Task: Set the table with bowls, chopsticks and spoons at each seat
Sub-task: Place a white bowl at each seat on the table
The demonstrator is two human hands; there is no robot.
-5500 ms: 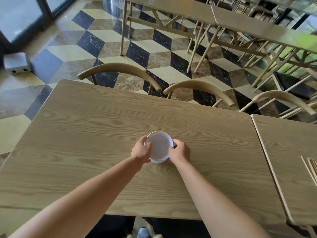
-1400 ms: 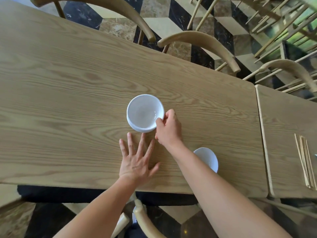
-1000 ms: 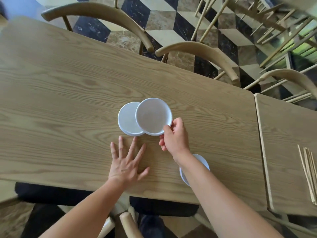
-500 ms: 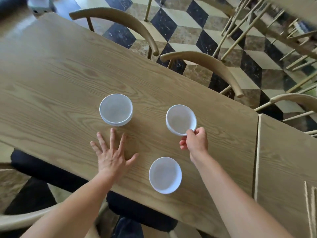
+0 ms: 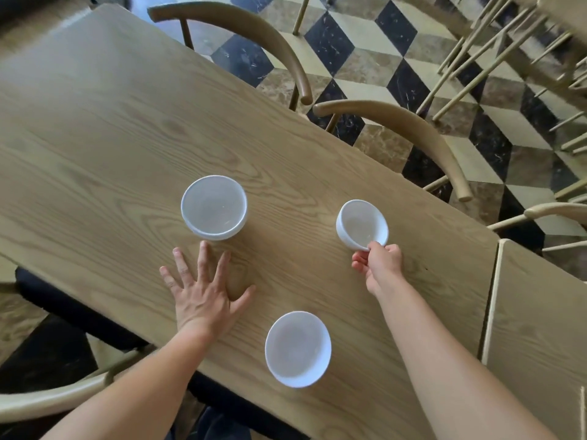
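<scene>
Three white bowls are on or over the wooden table. One bowl, which looks like a stack of two, stands left of centre. A second bowl stands near the front edge. My right hand pinches the near rim of the third bowl, which is tilted toward the far right side of the table. Just in front of the left bowl, my left hand lies flat on the wood with its fingers spread and holds nothing.
Two curved wooden chair backs stand along the table's far side, a third further right. A second table abuts on the right. Another chair arm shows at the lower left. The floor is checkered tile.
My right hand lifted a bowl off the stack and carried it to the right, toward the far side. The bowl now tilts. My left hand stayed flat on the table.
</scene>
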